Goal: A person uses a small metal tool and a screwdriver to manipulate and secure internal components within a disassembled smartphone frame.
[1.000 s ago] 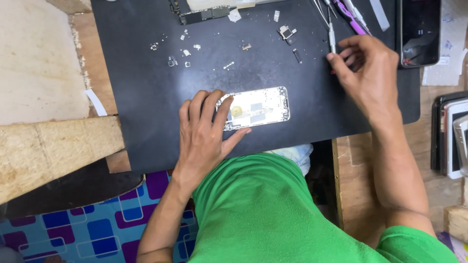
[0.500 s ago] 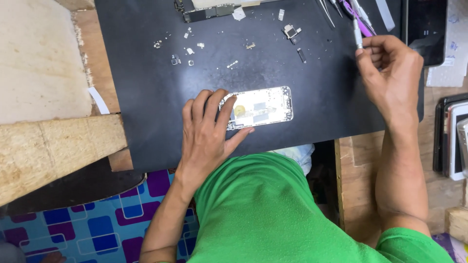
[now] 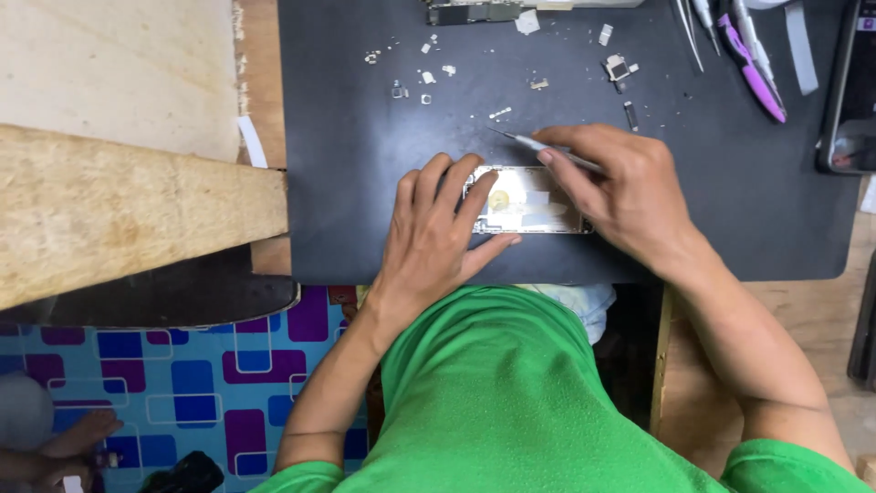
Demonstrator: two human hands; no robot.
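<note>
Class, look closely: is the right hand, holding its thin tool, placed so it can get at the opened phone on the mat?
Probably yes: the right hand lies over the opened phone, nothing between them, while the left hand covers only its other end.

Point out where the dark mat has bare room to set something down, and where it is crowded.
Free: the mat left of the left hand, and the stretch right of the right hand toward the dark device. Crowded: the far edge, with small loose parts and tweezers and tools, and the middle, where both hands work on the opened phone.
</note>
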